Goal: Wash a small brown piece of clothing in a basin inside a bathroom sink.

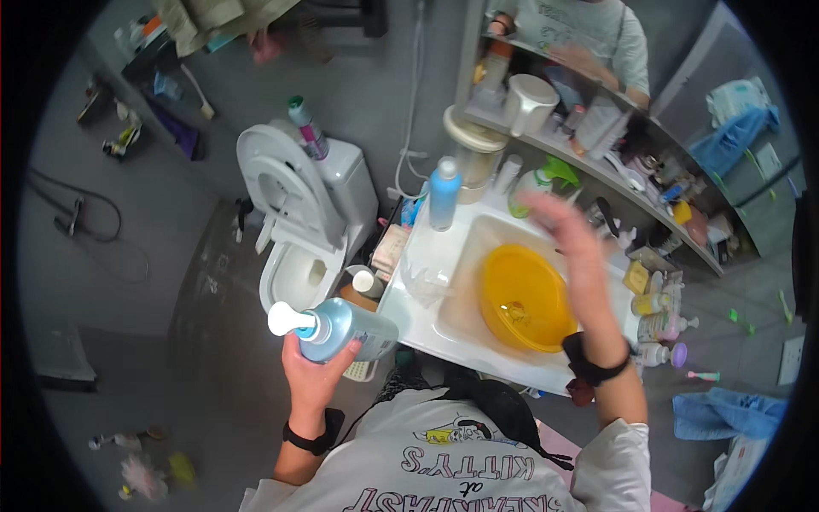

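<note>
My left hand is closed around a light blue pump bottle with a white pump head. The bottle is tilted, held off the left front edge of the white sink counter. My right hand is raised over the right side of the sink, blurred by motion, its fingers stretched out and nothing seen in them. Below it, a yellow basin sits in the sink, with a little clear liquid at its bottom. Just behind the right fingertips stands a spray bottle with a green trigger head.
A blue spray can stands at the counter's back left, near a clear plastic bag. Left of the counter is a toilet with its lid up. A crowded mirror shelf overhangs the back. Several small bottles line the right edge.
</note>
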Demonstrator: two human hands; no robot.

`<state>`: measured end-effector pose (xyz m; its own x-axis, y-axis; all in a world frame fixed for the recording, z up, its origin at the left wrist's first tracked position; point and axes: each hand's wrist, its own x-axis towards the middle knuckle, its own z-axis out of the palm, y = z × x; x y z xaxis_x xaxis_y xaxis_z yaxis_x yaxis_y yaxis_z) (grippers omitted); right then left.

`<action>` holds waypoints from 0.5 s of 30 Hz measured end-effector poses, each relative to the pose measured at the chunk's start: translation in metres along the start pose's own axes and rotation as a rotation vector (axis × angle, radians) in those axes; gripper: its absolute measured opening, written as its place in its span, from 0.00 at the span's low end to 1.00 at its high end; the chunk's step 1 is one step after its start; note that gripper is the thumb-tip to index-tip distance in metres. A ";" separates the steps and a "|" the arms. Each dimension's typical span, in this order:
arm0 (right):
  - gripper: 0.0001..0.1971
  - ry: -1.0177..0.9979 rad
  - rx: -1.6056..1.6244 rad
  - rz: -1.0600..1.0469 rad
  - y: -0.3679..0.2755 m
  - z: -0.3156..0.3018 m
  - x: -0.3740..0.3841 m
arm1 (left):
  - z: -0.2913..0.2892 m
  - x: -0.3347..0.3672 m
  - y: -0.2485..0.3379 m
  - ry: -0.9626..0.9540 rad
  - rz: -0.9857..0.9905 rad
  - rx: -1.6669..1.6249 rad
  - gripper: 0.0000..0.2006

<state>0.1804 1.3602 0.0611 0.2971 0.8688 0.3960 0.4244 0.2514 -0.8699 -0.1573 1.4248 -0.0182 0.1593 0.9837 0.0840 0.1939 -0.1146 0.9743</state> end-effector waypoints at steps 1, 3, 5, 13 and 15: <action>0.21 -0.139 -0.127 0.133 0.035 0.020 -0.005 | -0.004 0.000 -0.002 0.001 -0.023 0.023 0.26; 0.19 -0.333 -0.300 0.034 0.104 0.065 -0.025 | -0.012 -0.001 -0.010 0.007 -0.054 0.043 0.27; 0.18 -0.437 -0.446 0.037 0.154 0.109 -0.048 | -0.021 -0.007 -0.013 0.041 -0.073 0.043 0.28; 0.30 -0.755 -0.645 -0.165 0.232 0.180 -0.094 | -0.051 -0.023 -0.025 0.163 -0.196 0.054 0.31; 0.31 -0.640 -0.705 -0.112 0.249 0.183 -0.078 | -0.053 -0.021 -0.024 0.158 -0.203 0.061 0.31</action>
<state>0.1069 1.4333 -0.2403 -0.2115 0.9761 0.0494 0.9010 0.2143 -0.3771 -0.2165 1.4143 -0.0318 -0.0413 0.9963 -0.0755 0.2656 0.0838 0.9604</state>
